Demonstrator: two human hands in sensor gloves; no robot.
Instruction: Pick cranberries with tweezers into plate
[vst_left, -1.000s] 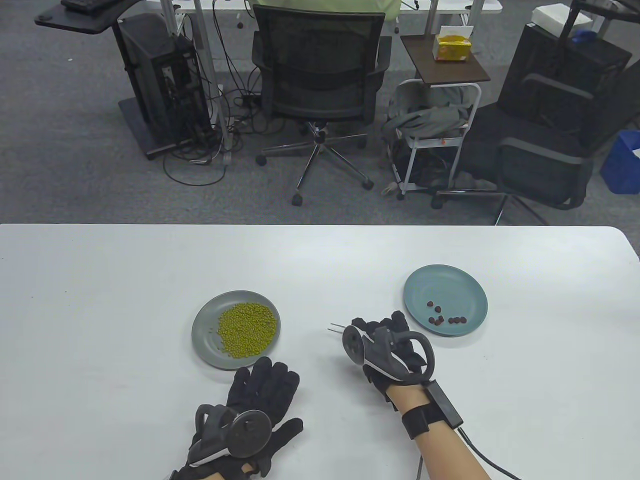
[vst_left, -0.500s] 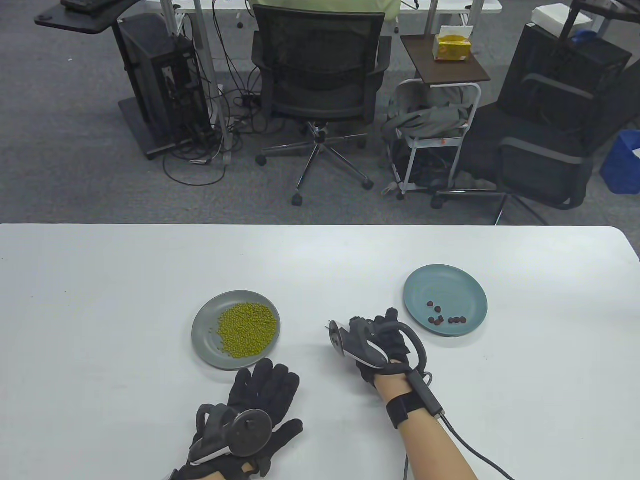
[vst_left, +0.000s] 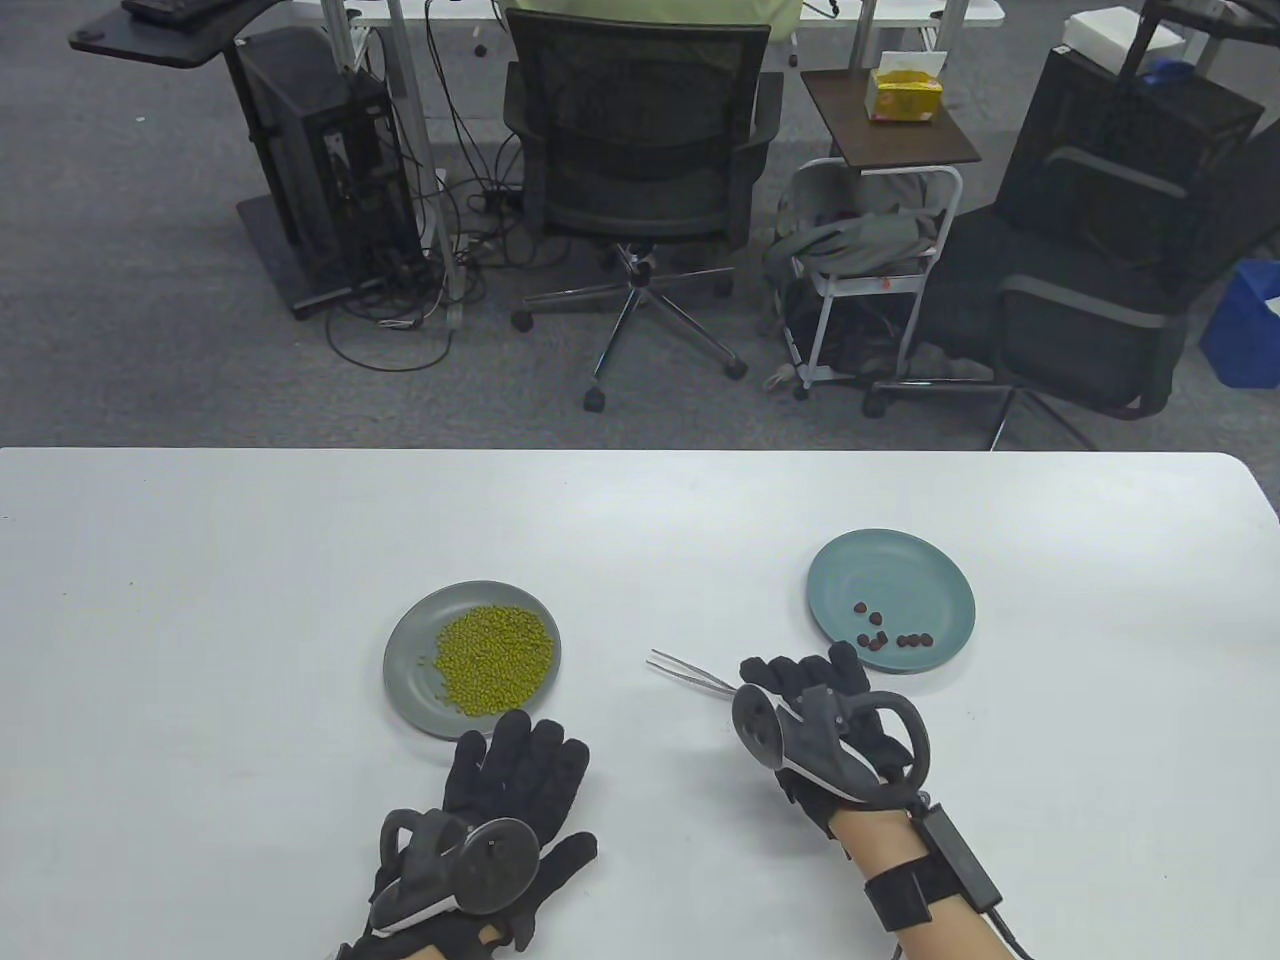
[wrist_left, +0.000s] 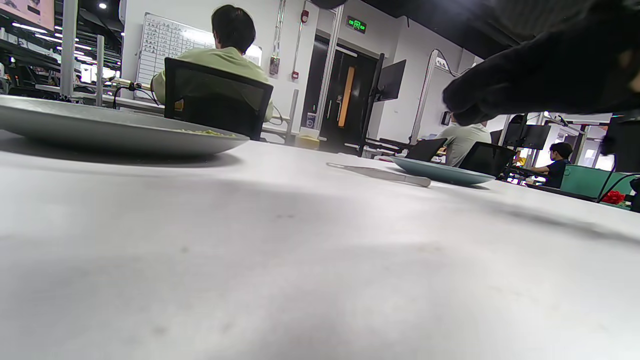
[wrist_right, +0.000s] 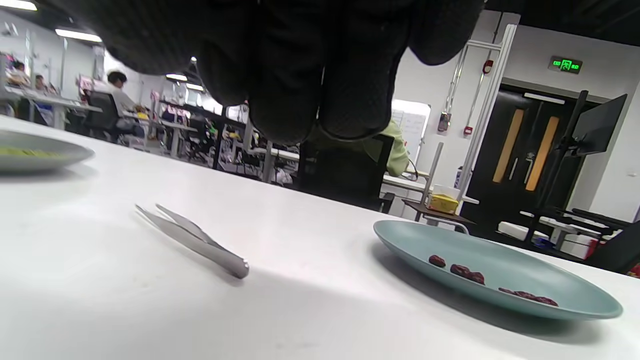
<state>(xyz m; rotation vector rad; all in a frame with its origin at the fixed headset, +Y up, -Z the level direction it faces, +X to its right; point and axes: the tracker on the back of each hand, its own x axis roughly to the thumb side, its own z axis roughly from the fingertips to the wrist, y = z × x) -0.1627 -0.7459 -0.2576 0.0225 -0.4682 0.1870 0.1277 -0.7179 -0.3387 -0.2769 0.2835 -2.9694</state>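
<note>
Metal tweezers (vst_left: 690, 672) lie free on the white table, tips pointing left; they also show in the right wrist view (wrist_right: 195, 240) and the left wrist view (wrist_left: 380, 174). My right hand (vst_left: 800, 672) rests just behind their blunt end, holding nothing; its fingers (wrist_right: 320, 75) hang above the table. A teal plate (vst_left: 930, 580) to the right holds several dark red cranberries (vst_left: 885, 636), also seen in the right wrist view (wrist_right: 465, 270). My left hand (vst_left: 520, 745) lies flat and spread on the table, empty.
A grey plate (vst_left: 410, 690) with a heap of green beans (vst_left: 495, 660) sits just beyond my left hand. The table's far edge (vst_left: 640, 452) faces office chairs and a cart on the floor.
My right hand held the tweezers off the table; it has now laid them down, let go and drawn back to the right and nearer. My left hand shifted slightly left.
</note>
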